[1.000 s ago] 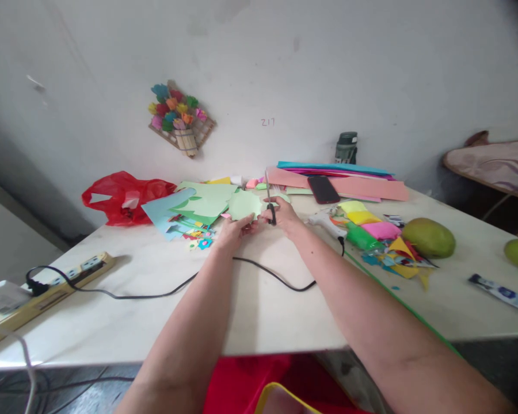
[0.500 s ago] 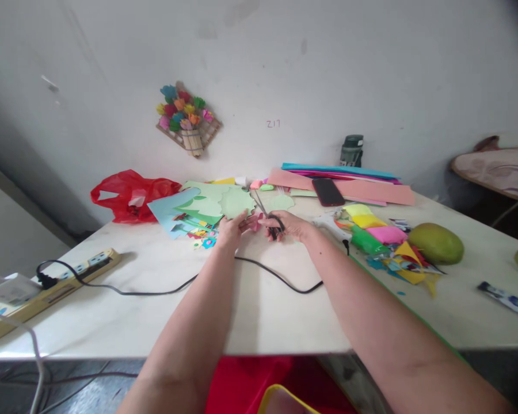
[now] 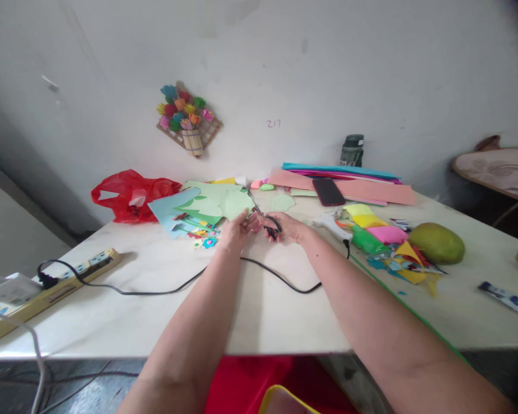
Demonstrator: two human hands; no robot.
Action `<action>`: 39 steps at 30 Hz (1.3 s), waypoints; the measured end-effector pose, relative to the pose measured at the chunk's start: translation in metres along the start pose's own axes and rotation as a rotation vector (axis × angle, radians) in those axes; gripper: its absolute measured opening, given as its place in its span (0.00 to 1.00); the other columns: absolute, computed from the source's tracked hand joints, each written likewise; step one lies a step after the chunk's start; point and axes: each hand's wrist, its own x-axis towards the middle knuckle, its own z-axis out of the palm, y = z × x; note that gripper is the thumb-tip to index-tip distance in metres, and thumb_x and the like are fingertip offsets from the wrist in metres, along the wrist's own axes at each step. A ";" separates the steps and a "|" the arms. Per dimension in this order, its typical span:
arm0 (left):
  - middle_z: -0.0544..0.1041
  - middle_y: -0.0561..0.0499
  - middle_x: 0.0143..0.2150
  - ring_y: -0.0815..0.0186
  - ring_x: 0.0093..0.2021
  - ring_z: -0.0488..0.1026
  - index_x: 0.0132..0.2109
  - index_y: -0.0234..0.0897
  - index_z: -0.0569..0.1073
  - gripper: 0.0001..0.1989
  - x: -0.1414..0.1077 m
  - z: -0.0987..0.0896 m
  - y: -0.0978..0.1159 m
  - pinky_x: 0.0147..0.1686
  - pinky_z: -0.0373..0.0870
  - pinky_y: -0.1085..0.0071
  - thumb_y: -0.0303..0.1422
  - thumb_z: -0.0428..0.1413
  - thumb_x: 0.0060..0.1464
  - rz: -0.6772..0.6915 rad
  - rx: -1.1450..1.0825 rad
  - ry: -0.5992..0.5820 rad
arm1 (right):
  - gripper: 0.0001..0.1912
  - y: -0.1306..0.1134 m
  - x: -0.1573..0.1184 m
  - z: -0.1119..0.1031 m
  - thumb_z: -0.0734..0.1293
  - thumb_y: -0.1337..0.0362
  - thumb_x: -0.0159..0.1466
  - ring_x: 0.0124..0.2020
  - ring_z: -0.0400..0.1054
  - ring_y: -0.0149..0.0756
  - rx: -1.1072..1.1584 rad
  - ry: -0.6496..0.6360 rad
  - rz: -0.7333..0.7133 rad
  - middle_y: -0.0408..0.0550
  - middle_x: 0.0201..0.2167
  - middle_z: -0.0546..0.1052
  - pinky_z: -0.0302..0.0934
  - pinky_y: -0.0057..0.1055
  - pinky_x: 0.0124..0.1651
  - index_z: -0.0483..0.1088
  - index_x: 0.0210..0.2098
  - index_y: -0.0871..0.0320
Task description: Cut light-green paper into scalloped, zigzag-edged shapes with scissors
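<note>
1 pair of scissors [image 3: 255, 205] fills my right hand [image 3: 287, 225], blades slanting left toward the surface's [image 3: 280, 322] far edge, just beside the green paper [image 3: 236, 202] my nearer left hand [image 3: 237, 227] pinches.

Right hand [image 3: 290, 226] grips black-handled scissors [image 3: 278, 222], blades toward eleven o'clock; left hand [image 3: 236, 231] holds a pale-green paper cutout [image 3: 235, 203].

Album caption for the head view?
Scissors in the right hand, left hand alongside, with green paper on a white table.
</note>
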 end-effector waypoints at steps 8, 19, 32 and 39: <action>0.75 0.48 0.27 0.65 0.31 0.75 0.34 0.31 0.68 0.05 0.000 0.003 -0.001 0.34 0.72 0.69 0.21 0.54 0.47 -0.012 -0.052 0.023 | 0.19 -0.001 0.000 0.002 0.61 0.50 0.59 0.14 0.62 0.24 0.018 0.018 -0.017 0.43 0.18 0.69 0.49 0.18 0.11 0.67 0.29 0.62; 0.75 0.47 0.30 0.67 0.32 0.75 0.33 0.31 0.69 0.04 -0.001 0.004 -0.002 0.34 0.72 0.71 0.23 0.55 0.47 -0.019 -0.010 0.020 | 0.20 0.002 0.002 0.002 0.62 0.48 0.58 0.14 0.61 0.24 0.018 0.041 -0.011 0.43 0.17 0.69 0.49 0.18 0.11 0.67 0.29 0.62; 0.74 0.50 0.25 0.68 0.29 0.74 0.31 0.32 0.68 0.04 -0.002 0.005 -0.003 0.32 0.72 0.73 0.22 0.56 0.46 0.002 -0.021 0.023 | 0.19 0.003 0.002 0.003 0.63 0.49 0.57 0.13 0.61 0.23 0.048 0.056 0.002 0.42 0.17 0.69 0.48 0.18 0.10 0.66 0.30 0.62; 0.75 0.49 0.26 0.67 0.29 0.74 0.33 0.31 0.68 0.05 -0.001 0.004 -0.004 0.31 0.72 0.71 0.22 0.55 0.45 0.003 -0.065 0.000 | 0.19 0.003 0.002 0.003 0.64 0.49 0.57 0.13 0.61 0.23 0.048 0.052 0.013 0.42 0.17 0.69 0.47 0.18 0.10 0.66 0.30 0.61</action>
